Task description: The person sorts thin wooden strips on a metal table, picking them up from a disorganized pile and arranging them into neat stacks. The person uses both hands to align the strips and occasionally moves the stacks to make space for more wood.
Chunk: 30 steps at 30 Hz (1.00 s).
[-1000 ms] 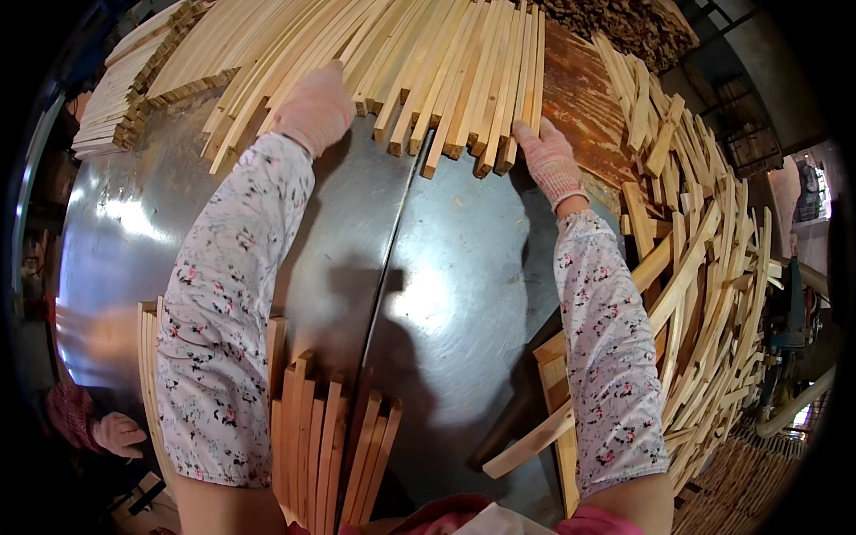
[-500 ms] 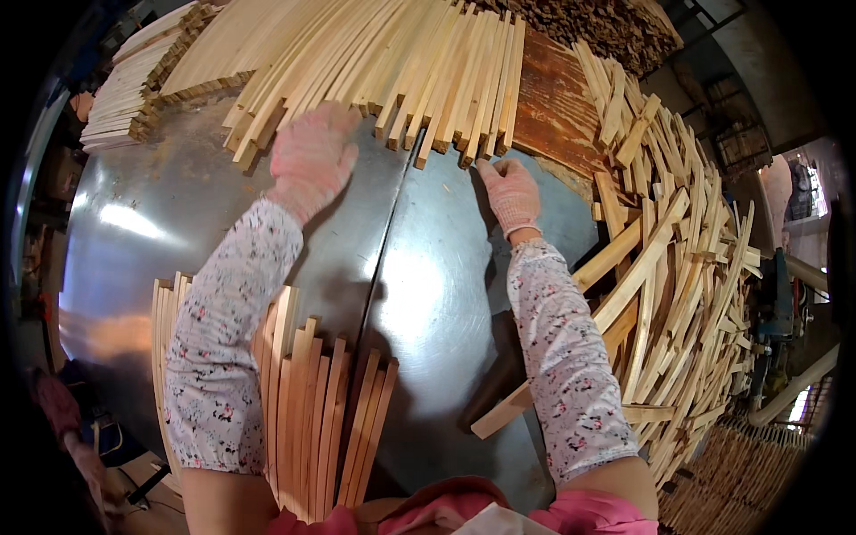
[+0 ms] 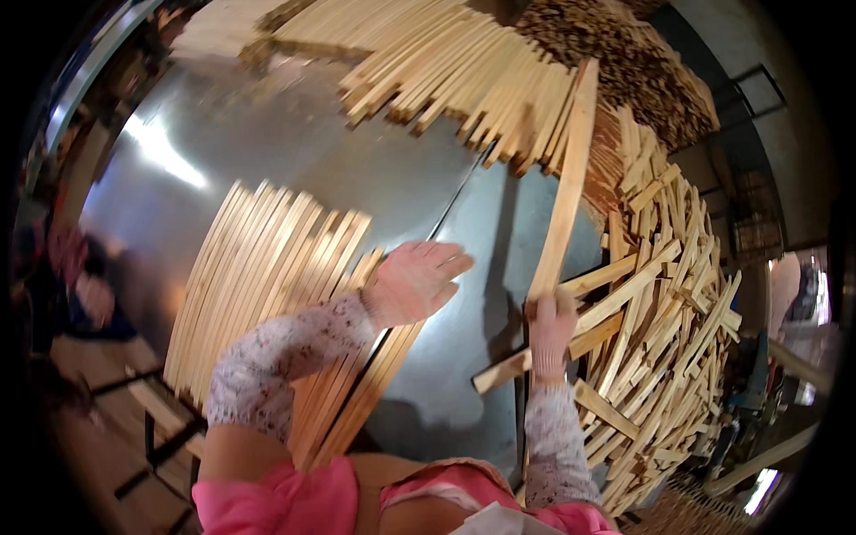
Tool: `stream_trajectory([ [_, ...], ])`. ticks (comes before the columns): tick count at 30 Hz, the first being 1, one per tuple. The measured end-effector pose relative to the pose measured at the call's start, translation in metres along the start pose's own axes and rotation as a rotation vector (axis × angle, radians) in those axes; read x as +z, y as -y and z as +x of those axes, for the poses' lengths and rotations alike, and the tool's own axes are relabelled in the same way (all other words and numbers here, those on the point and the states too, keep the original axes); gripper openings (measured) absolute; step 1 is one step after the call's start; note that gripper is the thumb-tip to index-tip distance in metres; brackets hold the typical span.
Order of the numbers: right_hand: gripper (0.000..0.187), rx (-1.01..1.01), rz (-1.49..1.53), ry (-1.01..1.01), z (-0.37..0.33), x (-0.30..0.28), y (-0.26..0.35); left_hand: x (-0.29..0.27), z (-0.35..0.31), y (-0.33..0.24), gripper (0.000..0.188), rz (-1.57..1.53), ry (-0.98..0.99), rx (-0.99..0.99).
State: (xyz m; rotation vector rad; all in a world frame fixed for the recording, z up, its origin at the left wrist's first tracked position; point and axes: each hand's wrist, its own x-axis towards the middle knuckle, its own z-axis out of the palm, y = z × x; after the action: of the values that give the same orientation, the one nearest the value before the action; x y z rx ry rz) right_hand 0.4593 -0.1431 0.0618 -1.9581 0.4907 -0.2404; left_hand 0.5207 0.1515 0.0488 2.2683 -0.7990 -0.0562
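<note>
Wood slat (image 3: 568,187) is clamped near its lower end in my right hand (image 3: 551,332); I should steady it against swinging, left hand (image 3: 415,283) unfolded, apparently empty.

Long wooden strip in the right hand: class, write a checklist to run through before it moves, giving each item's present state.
1. Right hand grips the long wooden strip near its lower end: ok.
2. Left hand off that strip: ok.
3. Strip's far end clear of the fanned upper row: cannot tell; they meet in view.
4. Metal tabletop left of the right hand clear: not ok; a stick end juts over it.
5. Fanned row's near ends level: not ok; staggered.
</note>
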Motion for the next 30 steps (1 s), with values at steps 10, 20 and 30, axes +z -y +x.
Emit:
stream_trajectory([
  [10, 0.031, 0.161, 0.067, 0.590, -0.214, -0.189, 0.089, -0.143, -0.157, -0.122, 0.056, 0.449, 0.386, -0.029],
  [20, 0.043, 0.485, 0.203, 0.228, -0.267, -0.145, -0.076, -0.053, -0.365, -0.080, 0.072, 0.404, -0.157, -1.004],
  [30, 0.064, -0.173, -0.944, 0.020, -0.281, -0.215, -0.168, 0.031, -0.307, -0.108, 0.068, 0.284, -0.282, -0.635],
])
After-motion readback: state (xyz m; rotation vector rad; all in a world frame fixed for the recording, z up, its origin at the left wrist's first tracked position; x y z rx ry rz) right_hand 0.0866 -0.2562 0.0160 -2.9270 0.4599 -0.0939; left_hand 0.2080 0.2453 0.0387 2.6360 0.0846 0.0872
